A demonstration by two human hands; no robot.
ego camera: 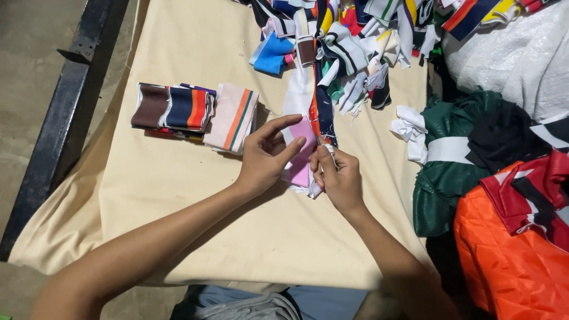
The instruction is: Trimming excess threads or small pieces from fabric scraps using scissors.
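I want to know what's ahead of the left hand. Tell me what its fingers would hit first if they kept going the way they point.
The left hand points up and to the right across the pink fabric piece. Just beyond its fingertips lies the dark blue and orange striped strip, probably the first contact, though heights are hard to judge.

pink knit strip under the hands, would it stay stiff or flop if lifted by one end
The pink knit fabric strip would probably flop: it lies flat and bends under the left hand. It looks thin, so likely light. Its ribbed cloth surface seems grippy rather than slippery, as the right hand pinches it.
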